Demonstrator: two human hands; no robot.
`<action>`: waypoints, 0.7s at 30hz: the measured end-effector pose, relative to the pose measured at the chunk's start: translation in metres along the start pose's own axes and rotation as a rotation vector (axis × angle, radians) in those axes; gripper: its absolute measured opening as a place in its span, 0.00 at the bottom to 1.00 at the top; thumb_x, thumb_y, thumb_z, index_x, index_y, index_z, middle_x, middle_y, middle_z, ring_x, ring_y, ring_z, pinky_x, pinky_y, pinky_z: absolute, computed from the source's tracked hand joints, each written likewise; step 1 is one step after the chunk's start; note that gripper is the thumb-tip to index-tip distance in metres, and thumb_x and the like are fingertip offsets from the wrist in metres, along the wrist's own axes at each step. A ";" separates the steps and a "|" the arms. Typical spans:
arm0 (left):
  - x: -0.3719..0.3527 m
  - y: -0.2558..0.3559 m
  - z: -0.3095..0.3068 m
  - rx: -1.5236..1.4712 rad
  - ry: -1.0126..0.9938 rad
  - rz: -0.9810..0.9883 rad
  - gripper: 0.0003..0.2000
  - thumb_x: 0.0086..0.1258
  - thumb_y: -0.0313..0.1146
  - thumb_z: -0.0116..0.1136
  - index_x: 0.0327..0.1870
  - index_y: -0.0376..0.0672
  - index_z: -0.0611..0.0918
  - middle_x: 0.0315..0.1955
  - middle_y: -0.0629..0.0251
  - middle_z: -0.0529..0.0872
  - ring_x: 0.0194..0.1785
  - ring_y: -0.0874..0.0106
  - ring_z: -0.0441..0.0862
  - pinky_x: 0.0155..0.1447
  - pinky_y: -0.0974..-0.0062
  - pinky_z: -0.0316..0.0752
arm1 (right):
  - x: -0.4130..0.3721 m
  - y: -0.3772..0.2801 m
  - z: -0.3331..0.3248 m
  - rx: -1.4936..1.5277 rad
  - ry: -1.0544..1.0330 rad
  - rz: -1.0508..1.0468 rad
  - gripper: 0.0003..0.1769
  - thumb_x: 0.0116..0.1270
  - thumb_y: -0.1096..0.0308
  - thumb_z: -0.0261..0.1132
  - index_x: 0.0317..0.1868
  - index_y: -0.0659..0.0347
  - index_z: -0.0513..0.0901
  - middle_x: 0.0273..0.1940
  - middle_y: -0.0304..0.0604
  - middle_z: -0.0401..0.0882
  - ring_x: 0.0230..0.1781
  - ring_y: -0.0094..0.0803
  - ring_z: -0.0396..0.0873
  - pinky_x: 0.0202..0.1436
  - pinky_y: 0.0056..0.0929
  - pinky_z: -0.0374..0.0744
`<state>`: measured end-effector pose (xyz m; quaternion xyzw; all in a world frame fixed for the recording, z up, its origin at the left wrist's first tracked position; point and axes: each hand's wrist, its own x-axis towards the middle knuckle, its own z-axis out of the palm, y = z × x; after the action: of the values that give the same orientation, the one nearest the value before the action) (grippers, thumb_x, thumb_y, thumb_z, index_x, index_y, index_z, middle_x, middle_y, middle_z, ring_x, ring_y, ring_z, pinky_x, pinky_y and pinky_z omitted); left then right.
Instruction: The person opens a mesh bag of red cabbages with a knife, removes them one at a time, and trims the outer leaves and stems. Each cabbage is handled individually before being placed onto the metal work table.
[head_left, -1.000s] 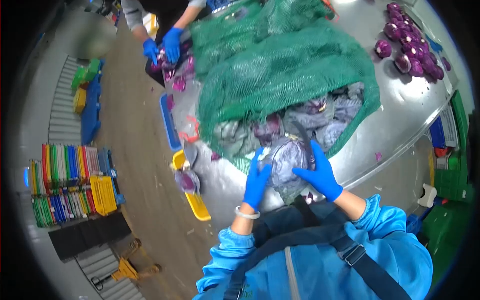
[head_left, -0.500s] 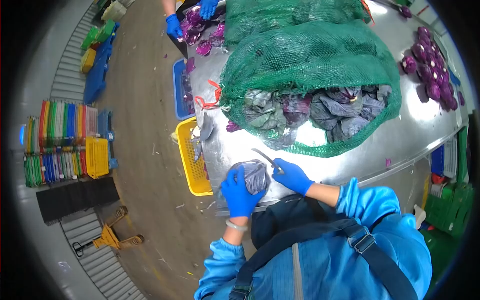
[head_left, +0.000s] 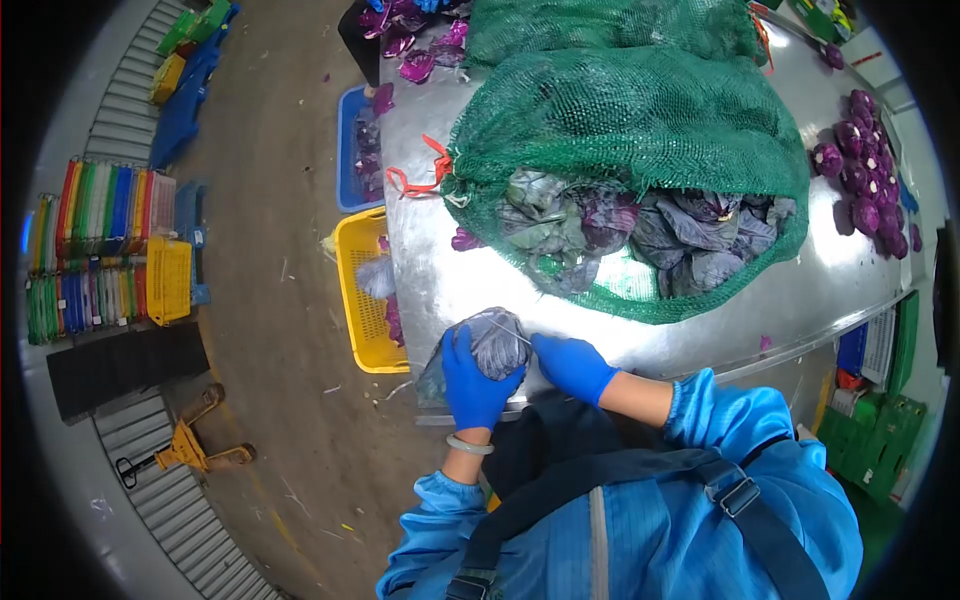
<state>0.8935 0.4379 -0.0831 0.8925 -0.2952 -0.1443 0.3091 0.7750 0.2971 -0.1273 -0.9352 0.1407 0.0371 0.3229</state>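
My left hand point(head_left: 478, 388), in a blue glove, is wrapped around the near left side of a red cabbage point(head_left: 500, 350) at the table's front edge. Gloved in blue too, my right hand point(head_left: 573, 367) is closed on a knife, its handle hidden in the fist. The thin knife blade point(head_left: 513, 332) lies across the upper right of the cabbage. Just beyond, a green mesh sack point(head_left: 640, 115) gapes toward me with several dark-leaved cabbages point(head_left: 690, 235) inside.
A yellow basket point(head_left: 352, 300) and a blue bin point(head_left: 347, 150), both holding leaves, stand left of the metal table point(head_left: 420, 240). Trimmed purple cabbages point(head_left: 868, 170) are grouped at the right. Another person's gloved hand shows at the top, beside purple leaves point(head_left: 418, 66).
My right hand has brought the knife blade onto the cabbage; before, it pointed away from it. A grey leaf from the table's left edge is now lower, in the yellow basket. The view has shifted.
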 end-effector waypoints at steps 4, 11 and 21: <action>0.001 -0.001 0.004 0.030 0.007 0.001 0.48 0.41 0.43 0.79 0.66 0.37 0.65 0.64 0.43 0.64 0.66 0.46 0.66 0.68 0.56 0.64 | 0.011 0.011 0.019 -0.060 -0.003 0.006 0.09 0.65 0.70 0.54 0.45 0.59 0.73 0.29 0.50 0.81 0.25 0.47 0.83 0.24 0.44 0.80; -0.005 0.006 0.011 0.098 0.063 0.025 0.47 0.42 0.44 0.78 0.66 0.39 0.65 0.64 0.44 0.65 0.65 0.47 0.66 0.67 0.55 0.65 | 0.018 0.010 0.033 -0.160 0.023 0.088 0.07 0.65 0.69 0.54 0.41 0.61 0.74 0.29 0.50 0.80 0.26 0.45 0.84 0.25 0.42 0.81; 0.001 -0.023 0.012 -1.173 -0.062 -0.129 0.49 0.43 0.34 0.78 0.69 0.41 0.62 0.62 0.58 0.68 0.66 0.62 0.67 0.70 0.64 0.65 | -0.021 0.012 -0.065 0.308 0.195 0.116 0.23 0.67 0.61 0.61 0.59 0.61 0.73 0.42 0.52 0.82 0.38 0.50 0.83 0.41 0.40 0.80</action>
<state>0.8986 0.4463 -0.1069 0.5839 -0.1203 -0.3279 0.7328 0.7504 0.2532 -0.0800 -0.8641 0.2292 -0.0569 0.4445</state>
